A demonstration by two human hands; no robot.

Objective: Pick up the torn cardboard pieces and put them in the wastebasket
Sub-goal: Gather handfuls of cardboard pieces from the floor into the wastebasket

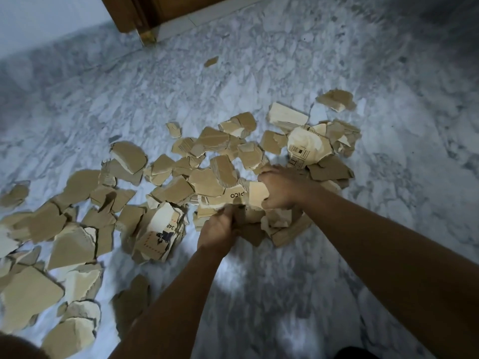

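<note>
Floor: Grey-and-white veined marble floor [337, 281] fills nearly the whole frame, dim at the upper right.
Room: A pale wall [39, 16] meets the marble at the upper left. A brown wooden door frame [145, 11] stands at top centre, its foot on the floor.
Cardboard: Torn cardboard pieces [202, 156] lie on the marble in a ragged, overlapping band from the lower left to right of centre, heaped thickest at the middle.
Printed scraps: One crumpled piece marked "348" [160, 234] sits left of centre, near the left wrist.
Outlier: A lone scrap [211, 61] lies well apart from the heap, toward the top centre.
Edges: The band runs off the left edge of the frame; its far end stops short of the right side.
Open room: Bare marble spreads across the upper middle, the whole right side and the bottom centre between the two forearms.
Left hand: The left hand [219, 230], at centre, has its fingers curled tight into the near side of a bunch of pieces.
Right hand: The right hand [281, 187], just above and right of it, grips the same bunch, its fingers wrapped over a pale piece [256, 194] printed "ICO".
</note>
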